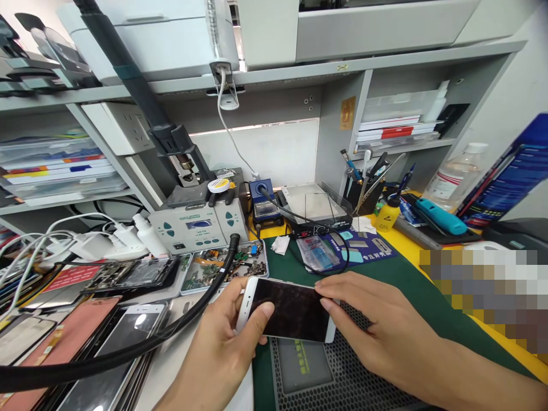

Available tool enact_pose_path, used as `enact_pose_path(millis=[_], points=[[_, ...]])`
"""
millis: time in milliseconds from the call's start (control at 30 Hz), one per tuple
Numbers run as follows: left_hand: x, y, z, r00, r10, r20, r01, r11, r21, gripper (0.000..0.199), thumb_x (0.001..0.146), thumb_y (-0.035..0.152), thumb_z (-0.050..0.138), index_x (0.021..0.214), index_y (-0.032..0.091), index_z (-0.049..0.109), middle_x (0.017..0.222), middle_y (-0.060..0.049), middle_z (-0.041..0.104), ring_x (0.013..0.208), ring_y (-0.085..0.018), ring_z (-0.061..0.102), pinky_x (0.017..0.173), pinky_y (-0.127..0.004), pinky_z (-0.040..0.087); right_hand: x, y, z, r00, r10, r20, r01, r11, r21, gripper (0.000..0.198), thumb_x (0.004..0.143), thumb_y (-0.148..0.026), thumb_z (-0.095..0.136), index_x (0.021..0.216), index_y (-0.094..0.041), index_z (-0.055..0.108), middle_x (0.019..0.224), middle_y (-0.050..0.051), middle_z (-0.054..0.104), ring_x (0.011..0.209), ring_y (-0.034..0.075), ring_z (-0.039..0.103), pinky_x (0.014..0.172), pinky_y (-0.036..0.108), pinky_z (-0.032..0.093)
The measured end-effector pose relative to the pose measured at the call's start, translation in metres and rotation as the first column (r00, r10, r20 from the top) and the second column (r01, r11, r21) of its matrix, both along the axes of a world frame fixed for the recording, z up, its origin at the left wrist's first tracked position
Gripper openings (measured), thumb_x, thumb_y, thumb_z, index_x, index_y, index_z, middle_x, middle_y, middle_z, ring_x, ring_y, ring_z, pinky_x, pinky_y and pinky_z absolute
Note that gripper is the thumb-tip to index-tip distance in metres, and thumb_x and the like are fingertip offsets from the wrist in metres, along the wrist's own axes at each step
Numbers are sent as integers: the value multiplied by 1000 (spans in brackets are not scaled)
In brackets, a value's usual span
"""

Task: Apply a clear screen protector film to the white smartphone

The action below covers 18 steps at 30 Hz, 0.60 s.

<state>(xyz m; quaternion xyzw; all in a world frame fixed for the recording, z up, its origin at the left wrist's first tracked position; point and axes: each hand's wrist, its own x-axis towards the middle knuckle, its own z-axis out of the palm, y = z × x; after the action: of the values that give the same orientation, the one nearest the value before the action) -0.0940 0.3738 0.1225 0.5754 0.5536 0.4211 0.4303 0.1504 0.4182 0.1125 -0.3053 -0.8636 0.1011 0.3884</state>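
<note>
Over grn mat, L grip clamped on wht phone, R grip touching its corner, closure unclear

The left hand clasps the left end of the phone, thumb bent over its front and fingers curled behind, while the right hand brings thumb and fingertips close together at its upper right corner.
</note>
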Motion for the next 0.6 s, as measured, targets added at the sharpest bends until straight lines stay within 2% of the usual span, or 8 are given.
enact_pose_path(millis=[600], points=[[1,1,1,1000,-1,-1,1,1000,21,23,94,48,66,101,26,65,78,2,66,60,-13,53,53,-20,49,-1,-2,1,999,-35,-31,32,995,-97,18,98,-13,55,110,-23,66,106,6,76,100,19,72,89,32,59]])
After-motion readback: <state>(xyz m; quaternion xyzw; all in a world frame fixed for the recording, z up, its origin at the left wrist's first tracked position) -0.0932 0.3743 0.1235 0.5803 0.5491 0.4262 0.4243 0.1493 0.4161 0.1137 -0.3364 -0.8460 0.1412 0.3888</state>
